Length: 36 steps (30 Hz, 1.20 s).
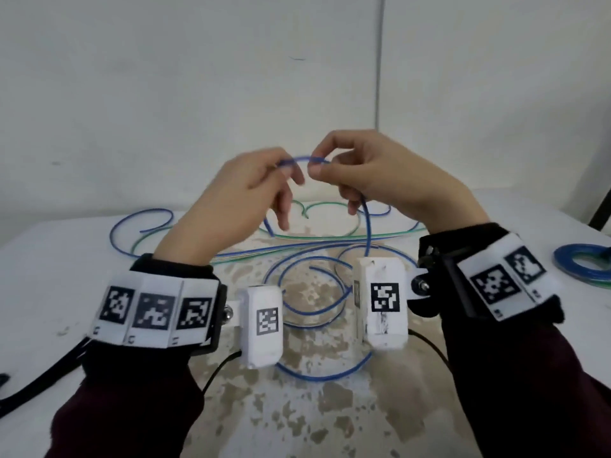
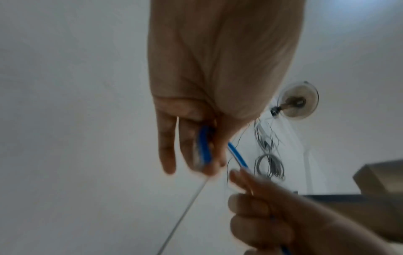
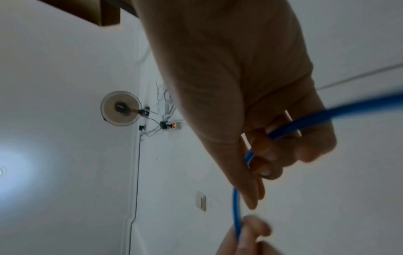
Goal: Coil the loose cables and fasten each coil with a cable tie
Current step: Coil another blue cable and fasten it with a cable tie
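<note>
Two bare hands are raised at the centre of the head view, above a white counter (image 1: 49,259); between them arches a thin, smooth blue cable (image 1: 302,159). The left hand (image 1: 244,193) pinches one end of the arch between thumb and forefinger, its remaining fingers hanging down loosely and blurred; the right hand (image 1: 373,173) pinches the other end, fingers curled, and the cable drops from beneath it toward the counter. Where the cable runs inside each palm is hidden in the head view; in the left wrist view it shows as a blurred blue strip (image 2: 205,146) lying across the fingers (image 2: 167,151), and in the right wrist view it passes under curled fingers (image 3: 268,163) and leaves the frame at the right edge, out of focus.

On the counter, loose blue and green cables (image 1: 317,239) lie in wide, overlapping loops behind and below the hands; parts are covered by the wrists and by two white boxy wrist cameras (image 1: 261,325). The counter's middle is worn, with mottled brown patches (image 1: 297,408) showing through the white coating. At the right edge of the head view a finished blue coil (image 1: 582,262) lies flat, partly cut off; whatever fastens it cannot be made out. Dark sleeves and marker-printed wristbands (image 1: 155,309) fill the lower corners.
</note>
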{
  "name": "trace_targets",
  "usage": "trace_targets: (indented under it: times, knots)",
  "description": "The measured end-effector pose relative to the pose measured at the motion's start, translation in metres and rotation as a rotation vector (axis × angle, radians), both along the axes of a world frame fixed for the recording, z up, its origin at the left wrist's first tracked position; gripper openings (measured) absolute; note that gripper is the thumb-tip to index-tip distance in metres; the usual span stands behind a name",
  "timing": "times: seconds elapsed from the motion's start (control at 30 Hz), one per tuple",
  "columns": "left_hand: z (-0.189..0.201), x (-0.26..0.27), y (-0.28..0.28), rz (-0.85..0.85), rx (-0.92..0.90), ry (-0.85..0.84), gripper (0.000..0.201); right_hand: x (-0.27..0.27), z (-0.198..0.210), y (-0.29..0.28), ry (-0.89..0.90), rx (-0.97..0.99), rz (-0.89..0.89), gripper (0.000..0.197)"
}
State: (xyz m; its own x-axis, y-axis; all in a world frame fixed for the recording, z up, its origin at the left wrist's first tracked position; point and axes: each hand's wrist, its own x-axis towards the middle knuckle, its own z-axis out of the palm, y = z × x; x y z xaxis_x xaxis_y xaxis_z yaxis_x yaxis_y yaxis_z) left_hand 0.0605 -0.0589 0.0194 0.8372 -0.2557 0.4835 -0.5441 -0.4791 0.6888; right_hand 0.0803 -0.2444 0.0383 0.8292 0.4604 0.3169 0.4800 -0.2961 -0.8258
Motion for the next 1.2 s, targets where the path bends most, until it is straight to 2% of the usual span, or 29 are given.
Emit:
trace_targets:
  times: [0.07,0.13,0.23,0.37,0.4,0.5,0.53,0.6,0.7,0.8,0.9,0.97,1.03,1.1,1.2]
  knots:
    - [0.010,-0.003,0.012,0.082,-0.177,-0.073,0.030,-0.005,0.003,0.003,-0.007,-0.004,0.010,0.009]
    - [0.016,-0.006,0.023,0.172,-0.270,-0.144,0.029,-0.007,0.001,0.008,0.036,-0.021,0.049,0.018]
    - [0.019,-0.009,0.028,0.238,-0.349,-0.090,0.030,-0.007,0.001,0.013,0.081,0.038,0.054,0.031]
    - [0.026,-0.012,0.027,0.053,-0.496,0.047,0.019,-0.004,0.003,0.004,0.025,0.098,-0.043,0.035]
    - [0.026,-0.013,0.028,0.011,-0.451,0.046,0.020,-0.003,0.003,0.001,0.004,0.113,-0.072,0.036]
    - [0.024,-0.022,0.031,0.030,-0.126,-0.024,0.021,-0.003,0.006,-0.002,-0.030,0.194,-0.135,0.036]
    - [0.023,-0.024,0.032,0.039,-0.097,-0.023,0.019,-0.003,0.006,-0.002,-0.018,0.212,-0.141,0.036]
    - [0.022,-0.024,0.033,0.041,-0.175,0.009,0.019,-0.003,0.007,0.000,0.037,0.216,-0.131,0.037]
    - [0.022,-0.021,0.029,0.047,-0.397,0.010,0.019,-0.001,0.002,0.008,0.105,0.222,-0.065,0.039]
    - [0.021,-0.020,0.017,0.005,-0.564,0.009,0.017,-0.001,-0.001,0.020,0.130,0.354,-0.001,0.036]
    - [0.018,-0.021,0.002,-0.037,-0.585,0.066,0.014,-0.002,0.003,0.024,0.161,0.592,0.009,0.030]
    - [0.015,-0.022,-0.006,-0.083,-0.517,0.141,0.011,-0.002,0.005,0.023,0.222,0.707,0.006,0.029]
    - [0.011,-0.023,-0.011,-0.110,-0.424,0.190,0.007,-0.002,0.005,0.020,0.238,0.660,-0.018,0.030]
    - [0.007,-0.022,-0.011,-0.115,-0.339,0.213,0.006,-0.005,0.004,0.017,0.220,0.507,-0.004,0.030]
    - [0.008,-0.023,-0.007,-0.126,-0.277,0.229,0.013,-0.010,0.003,0.019,0.219,0.414,0.054,0.019]
